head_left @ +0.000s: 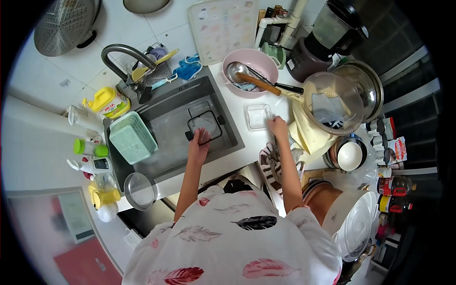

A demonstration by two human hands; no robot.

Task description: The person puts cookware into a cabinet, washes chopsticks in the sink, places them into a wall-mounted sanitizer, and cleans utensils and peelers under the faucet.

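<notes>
A clear rectangular lid with a black rim [217, 124] is over the basin of the grey sink [232, 137]. My left hand [199, 142] holds it at its near left edge, with the fingers against the clear part. On the white counter right of the sink stands a small clear square container [259, 117]. Close to the container's right side is my right hand [278, 126], its fingers closed; what they pinch, if anything, is hidden. Below that hand lies a brown-and-white striped cloth [268, 166].
A green basket [133, 137] sits at the sink's left, below the faucet [124, 54]. A pink bowl [250, 71] with a ladle stands behind the container. Rightward are a clear bowl [351, 104], a blender [311, 59] and a white bowl [350, 156].
</notes>
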